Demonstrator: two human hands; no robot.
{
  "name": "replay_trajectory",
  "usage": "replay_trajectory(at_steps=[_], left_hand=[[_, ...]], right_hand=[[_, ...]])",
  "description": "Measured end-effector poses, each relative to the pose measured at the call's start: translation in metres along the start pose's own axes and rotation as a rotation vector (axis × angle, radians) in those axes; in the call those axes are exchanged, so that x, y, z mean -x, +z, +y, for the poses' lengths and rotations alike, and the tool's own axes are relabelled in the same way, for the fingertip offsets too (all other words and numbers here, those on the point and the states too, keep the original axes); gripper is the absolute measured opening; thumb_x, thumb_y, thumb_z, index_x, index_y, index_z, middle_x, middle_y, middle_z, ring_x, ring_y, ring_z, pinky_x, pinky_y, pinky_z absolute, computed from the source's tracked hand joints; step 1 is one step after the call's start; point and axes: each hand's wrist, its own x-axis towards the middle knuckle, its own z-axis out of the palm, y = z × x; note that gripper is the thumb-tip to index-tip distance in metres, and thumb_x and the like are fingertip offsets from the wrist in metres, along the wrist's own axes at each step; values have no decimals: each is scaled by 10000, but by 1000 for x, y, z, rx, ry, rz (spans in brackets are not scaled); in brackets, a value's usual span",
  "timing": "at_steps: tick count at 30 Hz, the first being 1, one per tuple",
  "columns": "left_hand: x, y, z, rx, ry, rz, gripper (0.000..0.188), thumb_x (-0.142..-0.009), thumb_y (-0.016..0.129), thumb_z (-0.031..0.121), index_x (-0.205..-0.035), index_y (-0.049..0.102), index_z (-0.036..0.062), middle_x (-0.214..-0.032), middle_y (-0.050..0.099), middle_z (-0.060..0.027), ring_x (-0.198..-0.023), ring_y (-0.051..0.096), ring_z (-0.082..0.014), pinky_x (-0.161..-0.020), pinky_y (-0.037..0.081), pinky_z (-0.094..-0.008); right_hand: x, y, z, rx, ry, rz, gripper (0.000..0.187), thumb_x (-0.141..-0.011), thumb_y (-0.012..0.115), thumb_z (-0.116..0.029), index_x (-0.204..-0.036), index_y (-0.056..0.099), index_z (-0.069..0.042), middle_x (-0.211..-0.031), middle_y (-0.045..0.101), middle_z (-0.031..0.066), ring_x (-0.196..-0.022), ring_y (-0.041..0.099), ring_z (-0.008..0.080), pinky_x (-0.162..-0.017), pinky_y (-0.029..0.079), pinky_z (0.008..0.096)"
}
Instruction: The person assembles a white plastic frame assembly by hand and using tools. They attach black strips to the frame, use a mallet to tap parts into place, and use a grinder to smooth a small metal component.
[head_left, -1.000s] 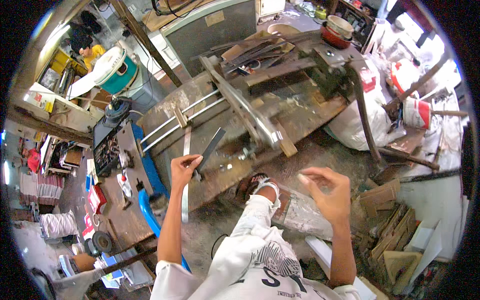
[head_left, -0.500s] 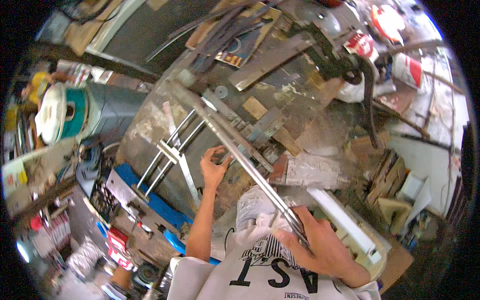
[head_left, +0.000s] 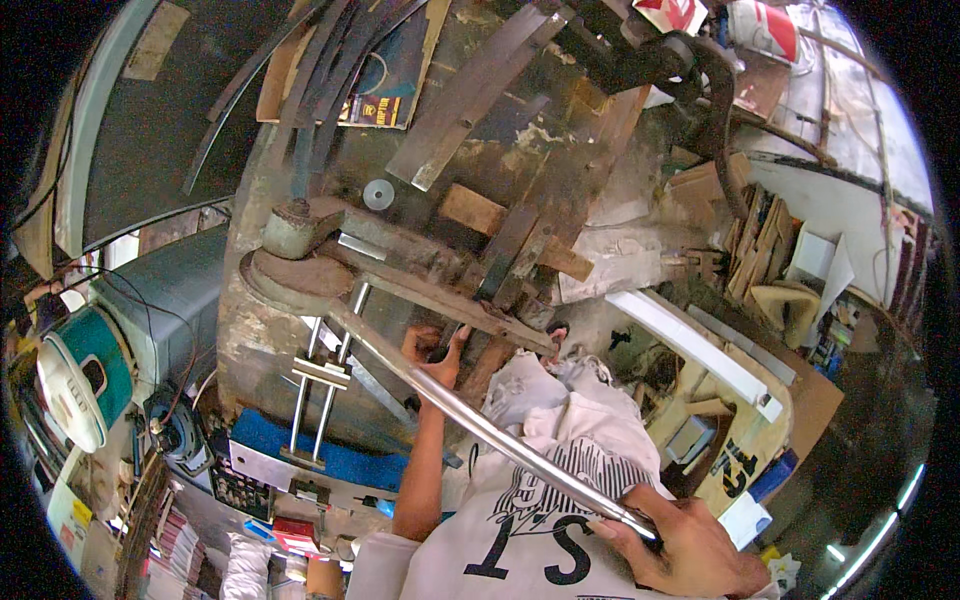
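**A:** Your right hand (head_left: 680,545), at the bottom right of the frame, has its fingers wrapped tight around the end of the long metal lever (head_left: 470,415). The lever runs up and left across the middle to the rusty bending machine (head_left: 300,270) on the workbench (head_left: 250,340).

**B:** And my left hand (head_left: 435,355)?

**A:** It is in the middle, pressed down by the dark flat metal strip (head_left: 505,255) near the machine's arm. The fingers look bent over the strip, but I cannot tell if they pinch it or just rest on it.

**B:** What could go wrong?

**A:** I think your left fingers are very close to where the lever and the arm meet. If you pull the lever hard, they could get squeezed. Also, you hold the lever right at its tip. If your hand slips off, the bar could jump and hit your chest, since it passes right over your white shirt (head_left: 530,500).

**B:** Anything else?

**A:** The strip could slide out if your left hand lets go too soon.

**B:** What can't you see?

**A:** The arm covers the spot where the strip sits in the machine. Your right thumb is hidden behind the lever. The edges of the frame bend a lot, so the things at the upper right are hard to make out.
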Motion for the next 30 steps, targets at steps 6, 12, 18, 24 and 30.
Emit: replay_trajectory(at_steps=[6, 12, 18, 24, 30], left_hand=[[2, -20, -33, -197, 119, 35, 382, -689, 903, 200, -829, 578, 57, -755, 590, -10, -681, 520, -118, -625, 460, -271], [2, -11, 1, -250, 11, -114, 288, -766, 803, 9, -952, 587, -37, -952, 615, -39, -831, 534, -103, -734, 480, -250], [-11, -11, -9, 72, 44, 16, 291, -724, 854, 63, -851, 613, -40, -747, 592, 5, -697, 496, -75, -628, 464, -274], [1, -8, 9, -49, 10, -29, 288, -719, 859, 83, -806, 595, 9, -700, 592, -47, -652, 543, -159, -616, 457, -312], [41, -21, 42, -216, -113, 420, 343, -705, 877, 144, -871, 603, 22, -804, 635, -51, -724, 590, -143, -642, 463, -270]], right_hand=[[-6, 1, -9, 105, 43, -9, 206, -926, 638, -196, -1002, 602, -8, -666, 590, 224, -588, 628, 388, -531, 468, 424], [-84, 34, 124, 592, -298, 167, 449, -949, 571, -443, -922, 619, 3, -595, 607, 223, -513, 630, 403, -506, 532, 468], [-69, 31, 85, 510, -347, 152, 435, -959, 552, -403, -948, 659, 18, -777, 637, 300, -734, 669, 412, -670, 533, 499], [-158, 56, 180, 504, -324, 143, 405, -984, 518, -362, -929, 657, 14, -813, 642, 284, -774, 642, 446, -732, 518, 519], [-132, 17, 98, 24, -532, 149, 326, -982, 542, -270, -964, 662, 33, -842, 680, 233, -832, 660, 369, -766, 515, 408]])
